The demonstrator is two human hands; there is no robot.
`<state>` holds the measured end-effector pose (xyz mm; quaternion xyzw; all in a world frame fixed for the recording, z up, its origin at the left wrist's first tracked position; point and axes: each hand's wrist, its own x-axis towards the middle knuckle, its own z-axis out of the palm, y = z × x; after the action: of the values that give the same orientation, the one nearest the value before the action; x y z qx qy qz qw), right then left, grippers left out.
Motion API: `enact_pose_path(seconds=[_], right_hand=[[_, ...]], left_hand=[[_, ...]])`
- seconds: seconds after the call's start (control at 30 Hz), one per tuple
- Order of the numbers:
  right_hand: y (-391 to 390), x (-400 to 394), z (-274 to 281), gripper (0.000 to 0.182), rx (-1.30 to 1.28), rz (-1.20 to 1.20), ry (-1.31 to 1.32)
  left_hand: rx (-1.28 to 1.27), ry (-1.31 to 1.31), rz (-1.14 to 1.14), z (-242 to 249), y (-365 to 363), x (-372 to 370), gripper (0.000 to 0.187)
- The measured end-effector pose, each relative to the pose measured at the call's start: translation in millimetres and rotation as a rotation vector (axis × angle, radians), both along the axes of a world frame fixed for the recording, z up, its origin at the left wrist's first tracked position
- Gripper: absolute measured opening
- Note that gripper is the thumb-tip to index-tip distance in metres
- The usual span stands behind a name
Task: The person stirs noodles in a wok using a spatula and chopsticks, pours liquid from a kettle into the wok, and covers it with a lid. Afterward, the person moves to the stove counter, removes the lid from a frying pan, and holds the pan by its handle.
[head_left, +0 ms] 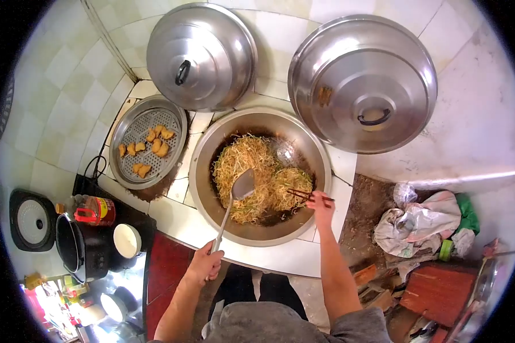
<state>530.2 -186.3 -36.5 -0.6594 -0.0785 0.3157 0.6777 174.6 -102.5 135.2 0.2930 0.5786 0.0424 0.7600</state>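
Observation:
My left hand (205,264) is wrapped round the handle of a metal spatula (243,184), whose blade lies over the noodles. In my right hand (321,207) is a pair of dark chopsticks (299,193), their tips in a clump on the right side. The noodles (240,154) look thin and pale brown, with bits of green mixed in. They sit in a large wok (257,235) set into a white-tiled stove top. Some of the wok's dark inner surface shows at the upper right and along the bottom.
Two big metal lids (212,57) lean against the tiled wall. At the left, a perforated steamer tray (133,123) holds several golden-brown pieces (160,148). A black rice cooker (80,246), a red-capped bottle (97,210) and a bowl (127,240) stand lower left. Plastic bags (423,223) and wood lie right.

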Motion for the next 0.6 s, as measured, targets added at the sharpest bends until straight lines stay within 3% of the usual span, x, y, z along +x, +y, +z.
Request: enact_pose_path(seconds=[0.17, 0.27, 0.3, 0.43, 0.53, 0.6], right_hand=[[-26.2, 13.5, 54.7, 0.031, 0.113, -0.104, 0.245], [-53.9, 22.6, 11.6, 0.034, -0.202, 0.073, -0.038], [-53.8, 18.5, 19.8, 0.03, -0.208, 0.059, -0.015], [-44.6, 8.3, 69.6, 0.022, 0.129, -0.138, 0.216], [-60.9, 18.8, 35.7, 0.026, -0.214, 0.067, -0.127], [-58.1, 21.5, 51.4, 0.029, -0.156, 0.032, -0.06]], left_hand=[[-0.274, -0.316, 0.141, -4.2, 3.7, -7.6, 0.038], [-0.272, -0.267, 0.145, -9.4, -1.3, -7.0, 0.036], [-0.248, -0.239, 0.141, -12.0, 0.8, -2.9, 0.035], [0.029, -0.116, 0.057, -1.3, -8.8, -0.7, 0.042], [0.202, 0.012, -0.092, -9.1, -6.1, -4.1, 0.05], [0.76, 0.145, -0.286, -53.2, -5.6, -9.5, 0.054]])
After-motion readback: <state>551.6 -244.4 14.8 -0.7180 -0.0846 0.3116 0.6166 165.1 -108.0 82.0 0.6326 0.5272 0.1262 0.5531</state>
